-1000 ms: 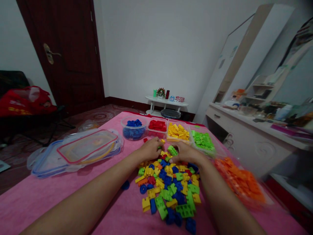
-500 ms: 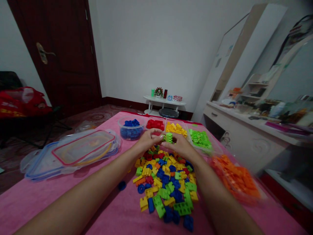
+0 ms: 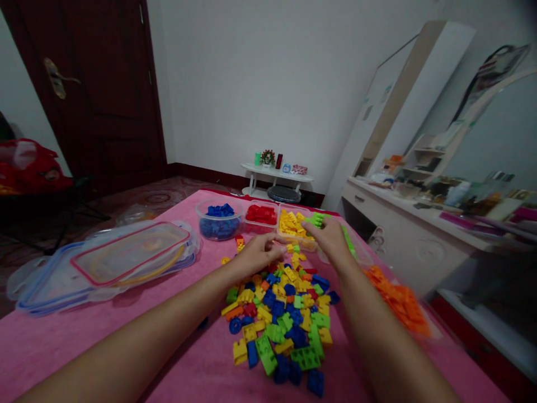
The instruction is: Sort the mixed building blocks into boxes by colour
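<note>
Green block (image 3: 318, 219) is sitting in the right hand (image 3: 330, 238), and I am seeing that hand gripping it. The yellow box (image 3: 309, 245) is standing just left of the hand, and the green box (image 3: 364, 258) is peeking out from behind its wrist. The left hand (image 3: 260, 253) is loosely bending by the pile (image 3: 281, 319); I am having no luck telling if it is gripping anything. Lids (image 3: 130, 254) are lying left of it.

The bricks (image 3: 277, 308) look smooth plastic, the cover (image 3: 201, 364) matt cloth, the door handle (image 3: 56, 78) metal.
</note>
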Tool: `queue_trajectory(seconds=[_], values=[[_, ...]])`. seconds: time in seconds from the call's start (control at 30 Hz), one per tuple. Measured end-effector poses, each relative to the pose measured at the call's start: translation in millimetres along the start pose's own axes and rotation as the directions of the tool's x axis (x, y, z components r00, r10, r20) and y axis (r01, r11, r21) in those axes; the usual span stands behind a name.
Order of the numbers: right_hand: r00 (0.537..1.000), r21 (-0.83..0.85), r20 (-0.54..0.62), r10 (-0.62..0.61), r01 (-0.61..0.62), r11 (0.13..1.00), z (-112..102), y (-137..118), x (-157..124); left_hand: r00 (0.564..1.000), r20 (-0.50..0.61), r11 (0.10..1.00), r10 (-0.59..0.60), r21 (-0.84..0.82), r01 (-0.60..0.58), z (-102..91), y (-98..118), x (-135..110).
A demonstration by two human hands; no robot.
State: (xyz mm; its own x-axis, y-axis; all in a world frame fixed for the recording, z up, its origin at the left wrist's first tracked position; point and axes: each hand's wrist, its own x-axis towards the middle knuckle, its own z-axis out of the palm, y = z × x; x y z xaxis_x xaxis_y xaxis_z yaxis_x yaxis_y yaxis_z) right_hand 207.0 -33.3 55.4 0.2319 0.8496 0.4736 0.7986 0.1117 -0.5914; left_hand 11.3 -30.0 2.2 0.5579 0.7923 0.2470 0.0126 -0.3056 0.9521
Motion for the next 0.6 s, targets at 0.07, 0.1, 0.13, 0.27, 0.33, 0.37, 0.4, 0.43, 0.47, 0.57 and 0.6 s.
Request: queue_trajectory(seconds=[0.07, 0.1, 0.13, 0.27, 0.33, 0.37, 0.4, 0.43, 0.47, 0.57, 0.6], values=[[0.996, -0.161, -0.009, 0.089, -0.09, 0.983, -16.3, 16.2, 19.5, 1.0, 0.017, 0.993, 0.018, 0.114, -0.019, 4.4, -3.3, -0.9], [0.99, -0.258, 0.006, 0.141, -0.135, 0.957, -24.7, 24.2, 29.3, 0.999, 0.018, 0.986, 0.036, 0.162, -0.038, 6.4, -4.8, -1.4], [0.983, -0.35, 0.034, 0.181, -0.158, 0.923, -32.8, 32.0, 38.7, 0.998, 0.017, 0.978, 0.056, 0.201, -0.058, 8.0, -6.2, -1.9], [0.886, -0.543, 0.286, 0.364, -0.163, 0.823, -57.1, 59.9, 67.9, 0.996, 0.031, 0.957, 0.089, 0.276, -0.094, 12.0, -10.3, -3.8], [0.804, -0.57, 0.402, 0.438, -0.155, 0.807, -63.1, 70.6, 76.7, 0.995, 0.038, 0.949, 0.087, 0.302, -0.094, 12.4, -11.7, -4.7], [0.785, -0.566, 0.429, 0.447, -0.152, 0.81, -64.4, 74.5, 79.9, 0.995, 0.048, 0.943, 0.088, 0.318, -0.099, 12.3, -12.5, -5.0], [0.79, -0.55, 0.433, 0.434, -0.15, 0.822, -64.5, 77.2, 82.6, 0.994, 0.058, 0.936, 0.091, 0.337, -0.105, 12.0, -13.4, -5.2], [0.797, -0.53, 0.436, 0.417, -0.147, 0.835, -63.2, 78.7, 84.7, 0.993, 0.07, 0.928, 0.094, 0.356, -0.113, 11.7, -14.6, -5.3], [0.802, -0.505, 0.446, 0.397, -0.14, 0.851, -60.7, 79.1, 86.5, 0.992, 0.079, 0.92, 0.098, 0.374, -0.12, 11.2, -15.8, -5.3], [0.792, -0.434, 0.494, 0.358, -0.132, 0.891, -45.9, 76.2, 90.0, 0.992, 0.082, 0.902, 0.099, 0.414, -0.124, 10.0, -19.0, -5.1], [0.784, -0.411, 0.512, 0.353, -0.138, 0.901, -39.4, 75.1, 90.8, 0.992, 0.081, 0.898, 0.099, 0.421, -0.124, 9.6, -19.5, -5.0]])
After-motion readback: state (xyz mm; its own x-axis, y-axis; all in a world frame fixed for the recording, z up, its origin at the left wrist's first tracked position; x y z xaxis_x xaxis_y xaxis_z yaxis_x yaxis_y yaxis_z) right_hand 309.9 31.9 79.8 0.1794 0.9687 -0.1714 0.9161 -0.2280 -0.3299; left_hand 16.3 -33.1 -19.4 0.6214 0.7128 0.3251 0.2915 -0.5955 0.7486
